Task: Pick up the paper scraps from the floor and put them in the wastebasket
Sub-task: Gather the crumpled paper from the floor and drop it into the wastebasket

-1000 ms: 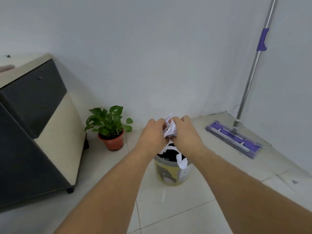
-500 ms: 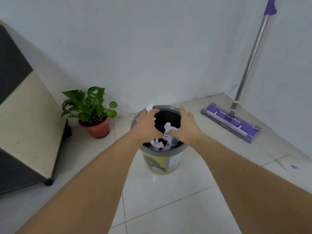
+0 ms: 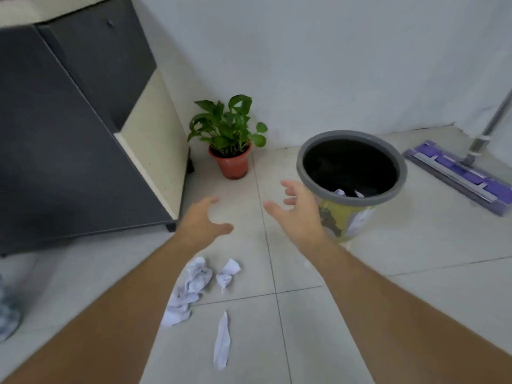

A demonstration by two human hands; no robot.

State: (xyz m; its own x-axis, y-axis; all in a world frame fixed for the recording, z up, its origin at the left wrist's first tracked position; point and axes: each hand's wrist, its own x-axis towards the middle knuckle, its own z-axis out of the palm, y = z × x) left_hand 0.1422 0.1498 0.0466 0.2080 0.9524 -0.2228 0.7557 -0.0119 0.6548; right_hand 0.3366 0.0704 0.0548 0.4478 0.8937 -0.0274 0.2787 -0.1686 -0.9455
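Note:
The wastebasket [image 3: 304, 173] has a grey rim, a black liner and a yellow printed wall; a few white scraps [image 3: 340, 192] lie inside it. My right hand [image 3: 297, 210] hovers open just left of the basket, overlapping its wall. My left hand [image 3: 202, 220] is open over the bare tile, fingers spread, holding nothing. On the floor under my left forearm lies a large crumpled paper [image 3: 191, 286]. A small crumpled scrap [image 3: 227, 273] sits right beside it, and a long thin strip [image 3: 222, 340] lies nearer to me.
A potted green plant [image 3: 230, 139] in an orange pot stands by the wall. A dark and beige cabinet [image 3: 83, 134] fills the left. A purple flat mop [image 3: 460, 176] rests on the floor at right. A blurred grey-blue object [image 3: 8, 314] is at the left edge.
Both hands held crumpled paper over the basket, dropped it in, then drew back to the left and opened. My view tilted down, bringing the floor scraps into sight.

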